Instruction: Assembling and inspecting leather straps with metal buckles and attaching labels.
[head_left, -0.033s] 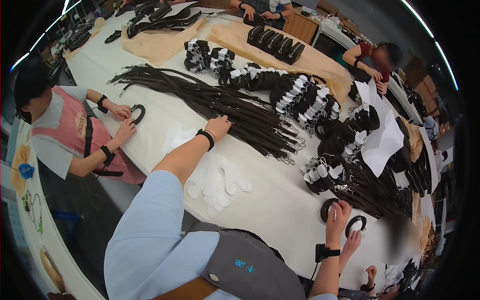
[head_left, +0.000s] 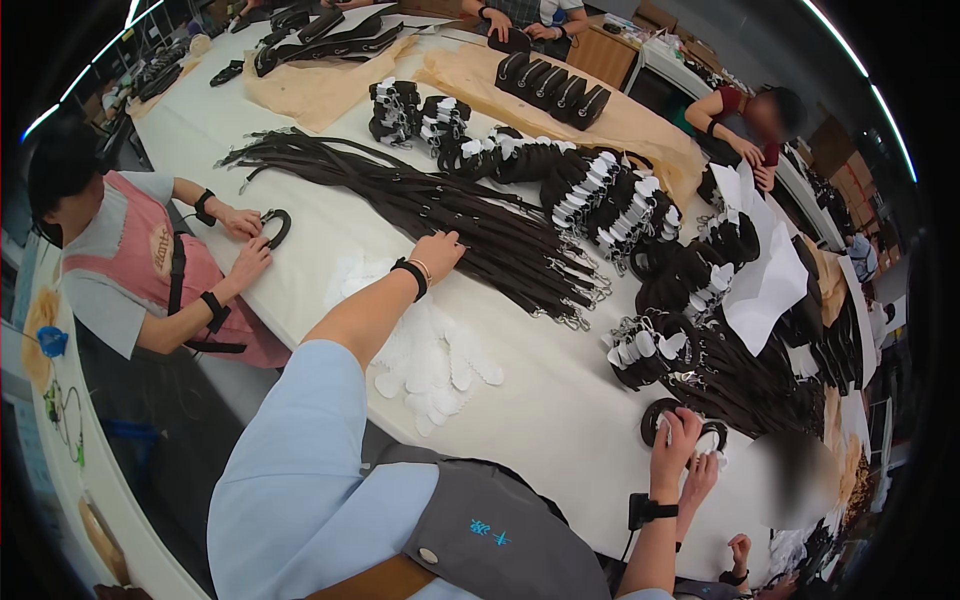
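Note:
My left hand reaches across the table onto a long bundle of black straps with silver snap hooks. Its fingers are closed on a strap at the bundle's near edge. At the right, my right hand is closed at a coiled black strap lying on the table, with something white by the fingertips. Close beside it, a co-worker's hand is at another black coil, partly hidden behind my fingers. White paper tags with rounded ends lie spread below my left forearm.
Coiled straps with white tags stand in rows beyond the bundle. Black pouches sit on tan paper farther back. At the left a co-worker in a pink apron handles a black coil. More loose straps lie right.
The co-worker's hand and its coil at the right have shifted left, closer to my right hand. My right hand has moved down slightly. My left hand has stayed on the strap bundle.

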